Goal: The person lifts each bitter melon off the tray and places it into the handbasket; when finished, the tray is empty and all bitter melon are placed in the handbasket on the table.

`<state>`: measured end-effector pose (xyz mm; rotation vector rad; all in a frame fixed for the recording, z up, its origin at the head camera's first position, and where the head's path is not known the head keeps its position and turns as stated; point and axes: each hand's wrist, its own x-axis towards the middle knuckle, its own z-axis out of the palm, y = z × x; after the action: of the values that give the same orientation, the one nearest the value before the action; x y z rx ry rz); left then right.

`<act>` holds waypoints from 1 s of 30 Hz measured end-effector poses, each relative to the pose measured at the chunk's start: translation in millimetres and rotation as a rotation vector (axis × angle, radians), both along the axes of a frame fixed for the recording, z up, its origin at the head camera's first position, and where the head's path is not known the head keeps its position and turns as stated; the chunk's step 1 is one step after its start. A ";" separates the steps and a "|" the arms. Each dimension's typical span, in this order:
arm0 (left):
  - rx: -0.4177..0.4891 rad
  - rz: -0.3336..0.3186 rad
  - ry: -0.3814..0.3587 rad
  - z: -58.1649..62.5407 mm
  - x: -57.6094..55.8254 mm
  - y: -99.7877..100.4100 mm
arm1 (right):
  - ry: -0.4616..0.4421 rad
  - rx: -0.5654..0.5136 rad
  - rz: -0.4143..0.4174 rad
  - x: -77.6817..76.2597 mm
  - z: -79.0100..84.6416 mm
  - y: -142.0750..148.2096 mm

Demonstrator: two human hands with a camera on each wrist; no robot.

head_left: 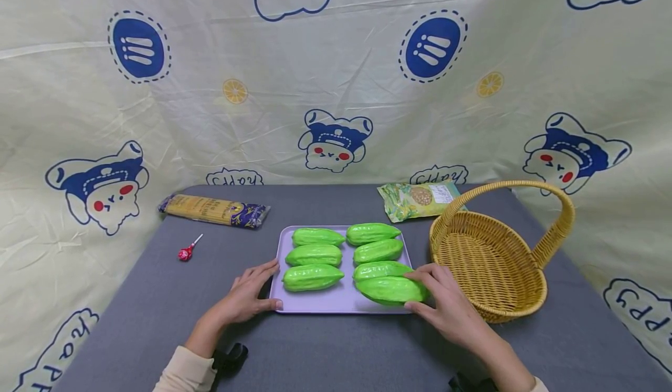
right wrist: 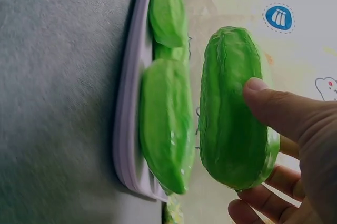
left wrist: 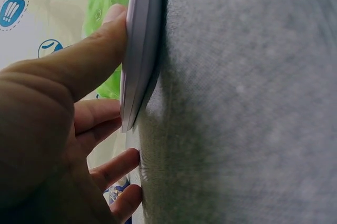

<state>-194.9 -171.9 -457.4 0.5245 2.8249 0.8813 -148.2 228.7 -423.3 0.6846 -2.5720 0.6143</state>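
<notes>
Nearest to the body, the desk covered with grey cloth carries no item along the part of its near edge that is in view; the two hands reach in over this edge.

The right hand holds one shiny, bright green, ridged oblong fruit above the near right corner of the flat rectangular lilac tray. The thumb presses one long side and the other fingers bend around the opposite side, open only as wide as the fruit. From these fingers the fruit points to the left; its long axis goes roughly parallel to the near edge of the tray. In the right wrist view a gap separates it from the fruit lying on the tray, so it seems lifted. The right hand is clearly the nearer one.

The left hand is at the left edge of the tray, the thumb by the near left corner; its fingers are spread, touch the rim and hold no fruit.

On the tray lie six similar green fruits, in two columns of three, also lengthwise from left to right. Just to the right of the right hand stands the round yellow-brown woven basket with arched handle.

Farther, toward the desk's left edge, is a small red-wrapped lollipop; near the far edge lie a long yellow-and-blue packet and a green plastic bag.
</notes>
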 end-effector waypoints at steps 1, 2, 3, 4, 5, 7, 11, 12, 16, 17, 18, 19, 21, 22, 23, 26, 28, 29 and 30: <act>0.000 0.001 -0.001 -0.1 -0.2 0.1 | -0.001 -0.003 -0.003 0.5 1.8 1.8; 0.001 0.001 -0.002 -0.2 -0.3 0.1 | 0.001 -0.008 -0.003 1.0 3.6 3.8; 0.001 0.001 -0.002 -0.3 -0.4 0.1 | 0.002 -0.014 -0.004 1.5 5.3 6.0; 0.001 0.000 0.001 -0.5 -0.4 0.1 | 0.006 -0.016 -0.008 1.9 7.3 8.3; 0.000 0.000 0.002 -0.7 -0.5 0.0 | 0.014 -0.020 -0.009 2.1 8.9 10.9; 0.002 0.000 0.003 -0.7 -0.4 -0.2 | 0.025 -0.028 -0.016 2.4 12.3 16.2; 0.005 -0.002 0.006 -1.1 0.0 -0.8 | 0.051 -0.038 -0.039 1.7 19.8 28.2; 0.007 -0.003 0.007 -1.3 0.0 -0.9 | 0.056 -0.037 -0.047 1.6 22.0 31.4; 0.010 -0.003 0.009 -1.7 0.1 -1.2 | 0.071 -0.039 -0.068 1.0 29.6 44.3; 0.010 -0.003 0.008 -1.8 0.1 -1.2 | 0.073 -0.038 -0.076 0.8 31.1 47.5; 0.010 -0.002 0.008 -1.8 0.1 -1.3 | 0.073 -0.039 -0.083 0.7 32.4 50.9; 0.010 0.000 0.008 -1.8 0.1 -1.3 | 0.070 -0.040 -0.089 0.5 33.6 54.3; 0.010 0.001 0.008 -1.6 0.2 -1.2 | 0.063 -0.030 -0.109 0.1 35.8 60.8; 0.009 0.001 0.010 -1.5 0.2 -1.1 | 0.059 -0.027 -0.115 -0.2 36.8 64.1; 0.011 0.001 0.009 -1.5 0.2 -1.1 | 0.054 -0.024 -0.122 -0.5 37.7 67.3; 0.011 0.001 0.011 -1.3 0.4 -0.7 | 0.032 -0.011 -0.145 -1.2 40.8 77.5; 0.009 0.001 0.012 -1.3 0.5 -0.7 | 0.012 -0.007 -0.163 -2.1 42.6 84.7; 0.007 0.002 0.012 -1.5 0.5 -0.7 | -0.002 -0.006 -0.174 -2.7 43.5 88.3; 0.006 0.003 0.012 -1.6 0.5 -0.7 | -0.017 -0.002 -0.186 -3.2 44.5 91.9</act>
<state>-194.5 -172.6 -459.0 0.5281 2.8351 0.8906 -151.4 320.6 -378.8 0.4338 -2.6118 0.5640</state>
